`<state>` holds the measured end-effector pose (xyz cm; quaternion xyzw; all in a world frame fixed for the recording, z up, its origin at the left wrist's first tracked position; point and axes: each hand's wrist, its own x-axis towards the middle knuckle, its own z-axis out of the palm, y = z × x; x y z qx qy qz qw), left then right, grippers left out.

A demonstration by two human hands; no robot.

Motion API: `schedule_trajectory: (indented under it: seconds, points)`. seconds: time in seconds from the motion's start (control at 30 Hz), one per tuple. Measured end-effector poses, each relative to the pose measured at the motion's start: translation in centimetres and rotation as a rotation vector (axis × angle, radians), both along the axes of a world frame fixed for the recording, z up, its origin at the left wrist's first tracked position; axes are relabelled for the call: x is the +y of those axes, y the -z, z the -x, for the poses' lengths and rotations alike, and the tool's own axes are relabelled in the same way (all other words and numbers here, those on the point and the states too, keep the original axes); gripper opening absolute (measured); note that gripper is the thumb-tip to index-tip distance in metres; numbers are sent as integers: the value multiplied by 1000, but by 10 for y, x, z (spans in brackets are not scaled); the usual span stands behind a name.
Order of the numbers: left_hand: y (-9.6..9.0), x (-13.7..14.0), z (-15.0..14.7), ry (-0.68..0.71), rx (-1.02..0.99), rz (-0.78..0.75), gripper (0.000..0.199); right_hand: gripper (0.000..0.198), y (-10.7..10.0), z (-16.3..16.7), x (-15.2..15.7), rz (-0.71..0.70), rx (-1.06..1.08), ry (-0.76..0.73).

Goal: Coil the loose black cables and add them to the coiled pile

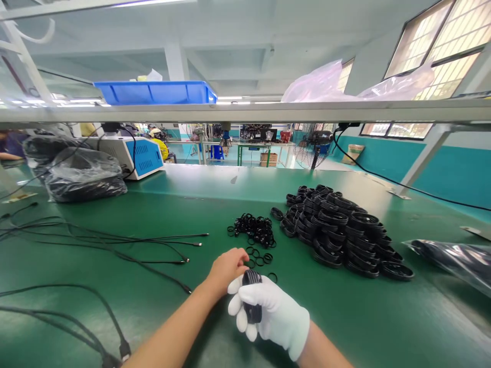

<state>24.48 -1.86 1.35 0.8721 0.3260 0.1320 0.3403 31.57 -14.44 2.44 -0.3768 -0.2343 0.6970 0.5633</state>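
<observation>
My left hand [227, 269], bare, is low over the green table beside several loose black rings [260, 260]. Its fingers are curled together at the nearest ring; whether a ring is between the fingertips I cannot make out. In a white glove, my right hand [274, 312] is closed around a coiled black cable [252, 296], held upright just in front of the left hand. Behind the loose rings lies a heap of small black rings [253, 228]. To the right is a large pile of coiled black cables [337, 225].
Straight black cables [153, 239] lie on the left of the green table [184, 204]. Further back are a plastic bag of black items [86, 174] and a blue-white machine [141, 156]. A clear bag [456, 260] sits at right. A shelf [245, 111] spans above, carrying a blue bin [153, 93].
</observation>
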Motion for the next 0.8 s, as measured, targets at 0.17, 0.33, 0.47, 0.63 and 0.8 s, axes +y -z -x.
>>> schedule_trajectory:
  seconds: [0.17, 0.33, 0.47, 0.63, 0.8]
  points:
    - [2, -5, -5, -52, -9, 78, 12, 43, -1, -3, -2, 31, 24, -13]
    - [-19, -13, 38, -95, -91, 300, 15, 35, -10, 2, 4, 89, -168, 136]
    - [-24, -41, 63, -113, -295, 659, 21, 30, -15, 11, 8, 135, -420, 329]
    - [-10, -62, 67, -176, -515, 979, 26, 23, -10, 21, 6, 74, -704, 347]
    - [-14, -69, 81, -153, -535, 962, 28, 11, -8, 24, 5, 25, -1049, 433]
